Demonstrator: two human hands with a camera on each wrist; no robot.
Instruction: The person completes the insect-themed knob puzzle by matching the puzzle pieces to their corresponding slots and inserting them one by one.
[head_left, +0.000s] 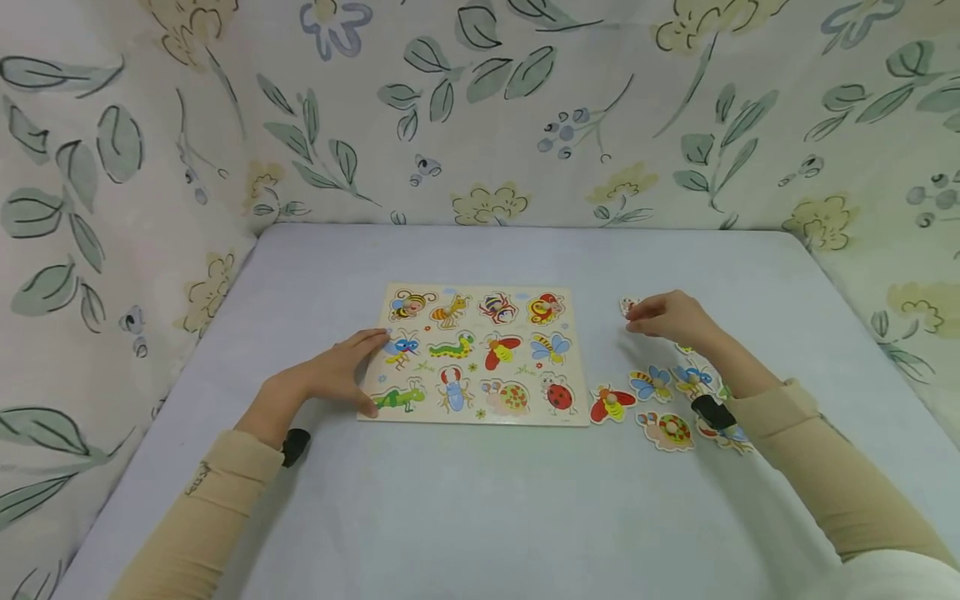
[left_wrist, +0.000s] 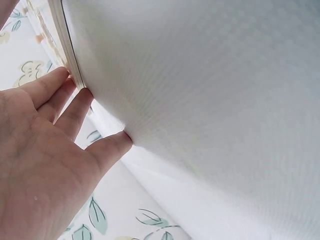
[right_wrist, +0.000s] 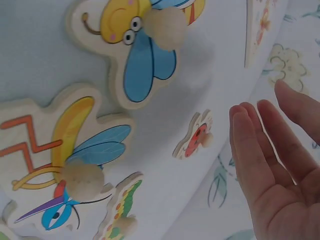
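Observation:
A flat puzzle board (head_left: 435,418) with several insect pictures lies mid-table in the head view. At its left edge rests my left hand (head_left: 337,367), thumb and fingers spread. In the left wrist view those fingertips (left_wrist: 86,95) touch the board's side, the thumb lower on the white tabletop. My right hand (head_left: 675,321) is right of the board, fingertips right at a small ladybug piece (head_left: 626,307). Seen from the right wrist, the ladybug piece (right_wrist: 197,136) stands off the nearly straight fingers (right_wrist: 252,150), with a round knob on it.
Right of the board lie loose knobbed pieces: a red-winged insect (head_left: 611,404), a dragonfly (head_left: 651,383), a snail (head_left: 667,433) and a mosquito (head_left: 692,379). Another piece (head_left: 731,435) is partly hidden by the right wrist. A floral cloth (head_left: 480,142) rises behind the table.

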